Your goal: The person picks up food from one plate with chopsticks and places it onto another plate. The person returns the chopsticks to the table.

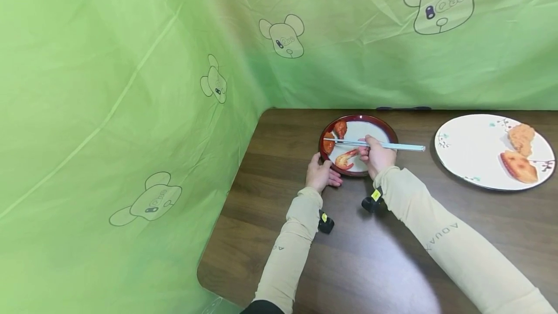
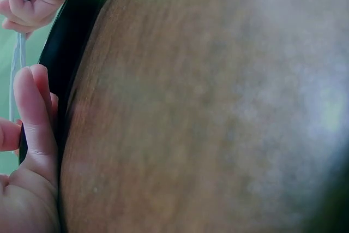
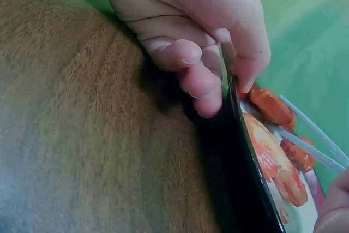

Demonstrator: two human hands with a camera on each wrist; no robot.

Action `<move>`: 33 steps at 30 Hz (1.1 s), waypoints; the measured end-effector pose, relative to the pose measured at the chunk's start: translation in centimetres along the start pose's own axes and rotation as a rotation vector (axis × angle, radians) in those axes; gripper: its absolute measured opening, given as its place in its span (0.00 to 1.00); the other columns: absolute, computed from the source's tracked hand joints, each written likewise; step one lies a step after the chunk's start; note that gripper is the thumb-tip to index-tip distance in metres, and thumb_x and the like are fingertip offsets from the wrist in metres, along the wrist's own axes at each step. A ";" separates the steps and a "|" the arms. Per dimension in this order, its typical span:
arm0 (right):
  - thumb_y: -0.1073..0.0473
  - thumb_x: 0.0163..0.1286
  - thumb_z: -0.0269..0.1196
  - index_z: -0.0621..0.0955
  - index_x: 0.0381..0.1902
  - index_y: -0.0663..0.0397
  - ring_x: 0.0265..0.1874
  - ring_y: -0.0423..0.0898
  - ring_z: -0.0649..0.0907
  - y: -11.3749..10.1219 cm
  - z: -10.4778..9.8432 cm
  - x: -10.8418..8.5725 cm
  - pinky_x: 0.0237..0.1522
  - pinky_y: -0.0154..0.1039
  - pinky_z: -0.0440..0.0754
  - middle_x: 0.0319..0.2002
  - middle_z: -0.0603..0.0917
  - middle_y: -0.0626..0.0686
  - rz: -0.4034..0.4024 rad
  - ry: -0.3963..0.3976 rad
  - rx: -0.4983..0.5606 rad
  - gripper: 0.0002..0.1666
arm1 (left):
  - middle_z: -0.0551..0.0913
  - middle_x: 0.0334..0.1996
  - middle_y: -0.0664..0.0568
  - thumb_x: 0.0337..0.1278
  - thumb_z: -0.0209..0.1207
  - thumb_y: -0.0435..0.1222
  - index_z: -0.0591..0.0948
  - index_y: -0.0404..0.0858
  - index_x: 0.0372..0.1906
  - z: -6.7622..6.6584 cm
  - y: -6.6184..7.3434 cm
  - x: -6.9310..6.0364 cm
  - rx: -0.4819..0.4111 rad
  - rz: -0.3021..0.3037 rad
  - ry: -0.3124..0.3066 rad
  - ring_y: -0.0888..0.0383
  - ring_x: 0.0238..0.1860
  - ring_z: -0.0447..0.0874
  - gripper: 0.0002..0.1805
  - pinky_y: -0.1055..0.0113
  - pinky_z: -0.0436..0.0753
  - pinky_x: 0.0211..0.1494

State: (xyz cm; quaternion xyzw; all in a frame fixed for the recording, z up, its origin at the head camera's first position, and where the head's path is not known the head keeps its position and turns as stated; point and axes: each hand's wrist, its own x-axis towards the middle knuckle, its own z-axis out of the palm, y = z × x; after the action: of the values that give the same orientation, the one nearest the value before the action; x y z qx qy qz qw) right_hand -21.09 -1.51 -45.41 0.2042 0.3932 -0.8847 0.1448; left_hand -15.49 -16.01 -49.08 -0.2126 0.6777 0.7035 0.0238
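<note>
My right hand (image 1: 378,158) grips a pair of light-blue chopsticks (image 1: 405,147) above a round plate (image 1: 370,130) with a dark red rim. The chopstick tips reach over an orange-red food piece (image 1: 329,144) at the plate's left; whether they touch it I cannot tell. A glossy red piece (image 1: 340,128) lies behind that one, and a shrimp (image 1: 344,160) lies nearer the front. My left hand (image 1: 319,174) holds the plate's front-left rim; in the right wrist view its thumb (image 3: 250,61) sits over the rim and its fingers (image 3: 199,80) lie against the outside.
A larger oval white plate (image 1: 462,149) with a floral pattern stands to the right, bearing a fried piece (image 1: 521,138) and a browned piece (image 1: 519,166). Green cloth (image 1: 331,81) hangs behind and left of the wooden table (image 1: 261,178). A dark flat object (image 1: 403,108) lies at the back edge.
</note>
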 end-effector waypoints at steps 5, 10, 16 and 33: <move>0.62 0.73 0.53 0.77 0.35 0.64 0.09 0.37 0.73 -0.5 -0.4 -0.2 0.07 0.25 0.67 0.11 0.77 0.51 0.022 -0.008 0.029 0.10 | 0.81 0.20 0.32 0.63 0.45 0.30 0.59 0.37 0.69 0.3 0.1 0.0 0.011 0.007 -0.002 0.57 0.10 0.78 0.29 0.67 0.81 0.12; 0.61 0.72 0.54 0.77 0.37 0.62 0.10 0.37 0.73 -1.1 -0.8 -0.7 0.08 0.25 0.68 0.11 0.77 0.51 0.039 0.009 0.041 0.09 | 0.81 0.20 0.33 0.63 0.45 0.30 0.59 0.37 0.70 0.6 0.1 0.1 0.005 0.001 -0.005 0.57 0.10 0.78 0.29 0.67 0.81 0.12; 0.60 0.73 0.53 0.77 0.34 0.60 0.11 0.36 0.74 -2.0 -1.0 -1.2 0.08 0.24 0.68 0.12 0.78 0.50 0.073 -0.009 0.041 0.10 | 0.81 0.18 0.38 0.64 0.46 0.31 0.57 0.37 0.71 0.7 0.1 0.1 0.036 -0.010 0.002 0.57 0.10 0.78 0.30 0.67 0.81 0.13; 0.57 0.78 0.45 0.73 0.35 0.59 0.12 0.35 0.72 -5.8 -4.0 -3.0 0.09 0.22 0.67 0.17 0.73 0.48 0.157 -0.263 0.179 0.14 | 0.81 0.17 0.42 0.66 0.46 0.31 0.52 0.36 0.74 -0.3 0.2 -0.1 0.034 -0.021 -0.015 0.58 0.11 0.79 0.33 0.66 0.83 0.15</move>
State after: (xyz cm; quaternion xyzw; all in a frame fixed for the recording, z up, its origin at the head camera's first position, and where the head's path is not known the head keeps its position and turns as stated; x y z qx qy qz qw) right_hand -19.89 5.60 -42.68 0.1287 0.2735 -0.9212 0.2450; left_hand -15.39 -16.33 -48.86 -0.2139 0.6873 0.6931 0.0399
